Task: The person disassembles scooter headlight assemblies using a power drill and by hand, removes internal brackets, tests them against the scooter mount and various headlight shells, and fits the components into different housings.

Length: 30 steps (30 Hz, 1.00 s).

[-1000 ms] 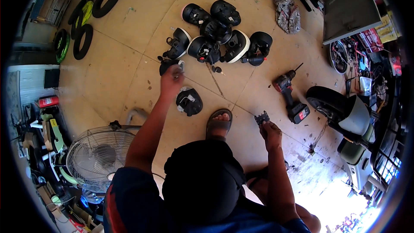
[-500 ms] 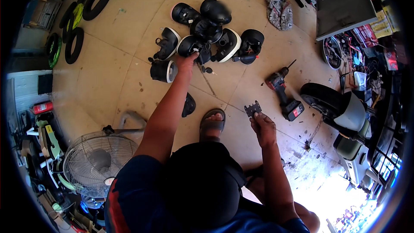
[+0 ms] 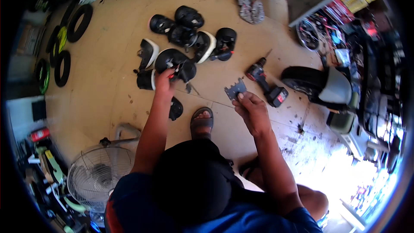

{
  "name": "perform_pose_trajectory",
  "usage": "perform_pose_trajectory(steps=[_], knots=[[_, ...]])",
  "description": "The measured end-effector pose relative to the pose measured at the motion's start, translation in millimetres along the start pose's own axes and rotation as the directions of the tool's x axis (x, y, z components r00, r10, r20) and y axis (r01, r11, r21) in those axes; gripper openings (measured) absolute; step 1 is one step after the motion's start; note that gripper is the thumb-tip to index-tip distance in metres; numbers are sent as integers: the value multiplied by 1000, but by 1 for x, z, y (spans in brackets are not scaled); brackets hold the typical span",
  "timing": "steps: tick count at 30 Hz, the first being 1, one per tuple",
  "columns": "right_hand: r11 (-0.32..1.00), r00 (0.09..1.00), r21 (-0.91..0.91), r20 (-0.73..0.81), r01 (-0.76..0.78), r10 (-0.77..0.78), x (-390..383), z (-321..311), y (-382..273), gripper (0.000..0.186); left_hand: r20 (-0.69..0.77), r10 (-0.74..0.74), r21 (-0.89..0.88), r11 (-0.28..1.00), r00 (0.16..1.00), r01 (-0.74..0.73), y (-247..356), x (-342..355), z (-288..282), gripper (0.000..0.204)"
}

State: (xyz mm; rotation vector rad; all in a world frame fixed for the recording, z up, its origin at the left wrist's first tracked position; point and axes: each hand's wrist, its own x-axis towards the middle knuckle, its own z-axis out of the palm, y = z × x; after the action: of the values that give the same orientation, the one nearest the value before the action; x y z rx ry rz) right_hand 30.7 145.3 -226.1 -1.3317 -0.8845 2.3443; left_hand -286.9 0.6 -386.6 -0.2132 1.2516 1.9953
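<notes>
My left hand [image 3: 164,81] is closed on the edge of a black rounded housing [image 3: 172,59], lifted in front of several others. Something small and red shows at its fingers. Between the thumb and fingers of my right hand [image 3: 253,108] is a small dark flat plate [image 3: 234,90] with a notched upper edge. Beyond my left hand, more black housings lie on the floor, one with a white rim [image 3: 205,46] and another at the right end [image 3: 224,43] of the group. A smaller black piece [image 3: 175,108] lies beside my left forearm.
A cordless drill [image 3: 265,82] lies right of the plate. Past it are a black wheel [image 3: 302,82] and a grey-green vehicle part. A wire-caged fan [image 3: 99,170] stands at the lower left, tyres [image 3: 80,22] at the far left. A patterned cloth [image 3: 249,6] lies far back.
My left hand has lifted a housing from the group and brought it nearer. My right hand has raised the plate and moved it inward. The whole view has shifted, with the floor things now further left.
</notes>
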Motion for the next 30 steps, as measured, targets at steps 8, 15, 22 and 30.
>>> perform_pose_trajectory(steps=[8, 15, 22, 30], knots=[[959, 932, 172, 252, 223, -262, -93, 42, -81, 16, 420, -60, -188, 971, 906, 151, 100, -154, 98, 41], [908, 857, 259, 322, 329, -403, -191, 41, -136, 13, 691, -50, -124, 975, 721, 187, 171, -252, 206, 45], [780, 722, 349, 310, 519, -619, -267, 10, -156, 18, 807, -246, 117, 958, 537, 263, 182, -332, 284, 38], [595, 628, 584, 178, 552, -757, -273, -36, -134, 20, 769, -387, 304, 922, 509, 242, 110, -391, 327, 51]])
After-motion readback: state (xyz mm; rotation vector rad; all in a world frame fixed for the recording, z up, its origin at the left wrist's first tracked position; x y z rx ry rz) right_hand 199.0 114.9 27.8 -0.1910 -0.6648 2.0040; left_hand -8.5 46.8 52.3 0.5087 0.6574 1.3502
